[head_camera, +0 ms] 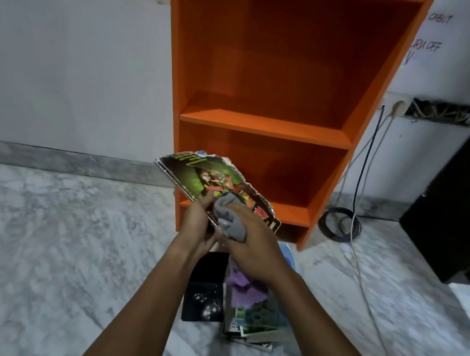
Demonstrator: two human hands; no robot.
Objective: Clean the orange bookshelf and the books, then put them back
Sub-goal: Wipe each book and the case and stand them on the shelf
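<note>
Dusting at frame centre: a tattered book (198,173) is gripped at its lower edge by the left hand (197,222), fingers curled round it, while a grey cloth (230,214) is bunched in the right hand (252,246) and pressed to the cover. The orange bookshelf (263,128) is seen upright behind, at upper centre; more books (255,313) are piled on the marble floor (44,228) below the arms.

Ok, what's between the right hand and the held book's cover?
A bunched grey cloth, gripped by the right hand and pressed on the cover of the book that the left hand holds. The head view shows it.
</note>
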